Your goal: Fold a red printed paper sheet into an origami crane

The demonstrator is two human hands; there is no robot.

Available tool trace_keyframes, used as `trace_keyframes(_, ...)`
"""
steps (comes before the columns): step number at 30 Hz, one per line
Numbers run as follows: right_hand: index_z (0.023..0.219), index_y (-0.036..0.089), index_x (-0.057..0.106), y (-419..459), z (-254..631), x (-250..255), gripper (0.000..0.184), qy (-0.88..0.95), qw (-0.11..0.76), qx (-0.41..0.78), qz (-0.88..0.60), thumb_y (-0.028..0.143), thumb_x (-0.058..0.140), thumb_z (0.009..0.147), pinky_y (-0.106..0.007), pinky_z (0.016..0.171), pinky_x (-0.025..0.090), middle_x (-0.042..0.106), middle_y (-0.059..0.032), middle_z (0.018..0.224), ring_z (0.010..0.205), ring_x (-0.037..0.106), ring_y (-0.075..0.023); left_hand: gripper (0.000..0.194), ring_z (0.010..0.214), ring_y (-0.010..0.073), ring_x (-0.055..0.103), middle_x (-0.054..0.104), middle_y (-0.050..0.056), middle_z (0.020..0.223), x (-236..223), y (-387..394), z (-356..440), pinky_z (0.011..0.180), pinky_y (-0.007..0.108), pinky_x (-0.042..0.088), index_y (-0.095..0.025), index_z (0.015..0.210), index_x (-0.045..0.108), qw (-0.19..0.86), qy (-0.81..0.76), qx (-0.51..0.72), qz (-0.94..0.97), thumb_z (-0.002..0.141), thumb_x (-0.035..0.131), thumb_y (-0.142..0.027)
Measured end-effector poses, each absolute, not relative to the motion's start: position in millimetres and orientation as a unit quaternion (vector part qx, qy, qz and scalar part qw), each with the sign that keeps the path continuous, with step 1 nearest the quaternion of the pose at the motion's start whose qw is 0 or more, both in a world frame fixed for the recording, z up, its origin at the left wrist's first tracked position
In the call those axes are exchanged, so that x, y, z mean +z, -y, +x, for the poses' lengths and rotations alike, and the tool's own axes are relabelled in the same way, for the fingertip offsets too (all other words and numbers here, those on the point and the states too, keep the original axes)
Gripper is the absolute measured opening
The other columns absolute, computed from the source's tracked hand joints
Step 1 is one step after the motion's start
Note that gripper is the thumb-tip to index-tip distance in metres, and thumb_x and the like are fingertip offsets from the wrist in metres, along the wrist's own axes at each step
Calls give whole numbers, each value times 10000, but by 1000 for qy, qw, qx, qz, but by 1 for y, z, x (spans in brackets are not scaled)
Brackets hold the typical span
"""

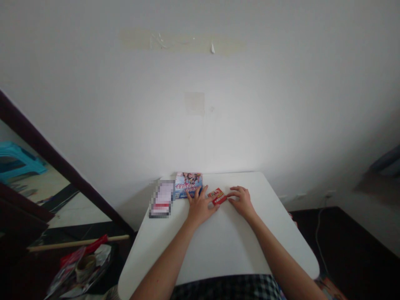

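Observation:
A small red packet (218,196) with yellow and white print lies at the middle of the white table (218,246). The thumb and index finger of my left hand (199,208) grip its left end, while the other fingers are spread. Those spread fingertips reach the lower edge of a colourful printed picture packet (188,183), which shows cartoon figures. On the right, my right hand (242,202) has thumb and fingertips closed together at the red packet's right corner. Its lower fingers are partly hidden under the palm.
A phone-like object (161,200), blurred by pixels, lies at the table's left edge. The white wall (200,137) stands right behind the table. At the lower left are a bag of odds and ends (84,266) and a wooden stick (78,242). A cable (318,229) hangs at the right.

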State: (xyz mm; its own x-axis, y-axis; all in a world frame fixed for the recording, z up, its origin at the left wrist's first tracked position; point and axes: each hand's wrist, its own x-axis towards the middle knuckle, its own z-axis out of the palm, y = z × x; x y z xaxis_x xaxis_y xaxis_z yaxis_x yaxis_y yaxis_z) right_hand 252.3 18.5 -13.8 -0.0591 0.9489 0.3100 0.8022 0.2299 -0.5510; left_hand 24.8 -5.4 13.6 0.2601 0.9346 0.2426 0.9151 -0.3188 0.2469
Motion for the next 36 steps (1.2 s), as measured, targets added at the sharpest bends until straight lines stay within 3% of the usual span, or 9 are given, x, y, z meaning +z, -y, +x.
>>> trace_keyframes(5, 912, 325, 782, -16, 251, -12, 123, 716, 349, 102, -596, 305, 687, 836, -441, 1086, 366, 670, -24, 1236, 1269, 485, -257, 392, 1468, 367, 264, 392, -40, 1594, 14, 6, 25, 1128, 777, -6, -579, 1305, 557, 40, -585, 162, 793, 919, 489, -589)
trace_keyframes(15, 951, 314, 777, -13, 249, -11, 179, 726, 368, 99, -572, 410, 635, 897, -457, 1064, 400, 641, -60, 1242, 1250, 478, -274, 478, 1465, 371, 273, 389, -22, 1594, 12, 5, 23, 1123, 787, -5, -572, 1354, 512, 40, -579, 159, 799, 880, 576, -572)
trace_keyframes(23, 1038, 383, 767, -17, 249, -12, 181, 741, 316, 81, -587, 388, 639, 911, -409, 1058, 409, 613, -34, 1270, 1247, 481, -247, 470, 1461, 360, 298, 420, 28, 1562, 9, 3, 23, 1146, 763, -15, -526, 1321, 576, 47, -586, 174, 790, 865, 559, -635)
trace_keyframes(28, 1002, 354, 777, -17, 246, -10, 166, 731, 314, 91, -599, 369, 645, 903, -416, 1068, 389, 600, -47, 1272, 1260, 461, -255, 409, 1467, 372, 278, 393, -14, 1586, 12, 7, 21, 1143, 757, -57, -550, 1277, 604, 35, -584, 172, 792, 874, 562, -606)
trace_keyframes(36, 993, 303, 763, -27, 236, -7, 169, 731, 290, 89, -611, 372, 644, 895, -440, 1068, 352, 589, -66, 1266, 1260, 452, -267, 448, 1475, 370, 252, 363, -30, 1607, 16, 8, 21, 1129, 774, -19, -572, 1304, 564, 40, -598, 139, 788, 859, 563, -626)
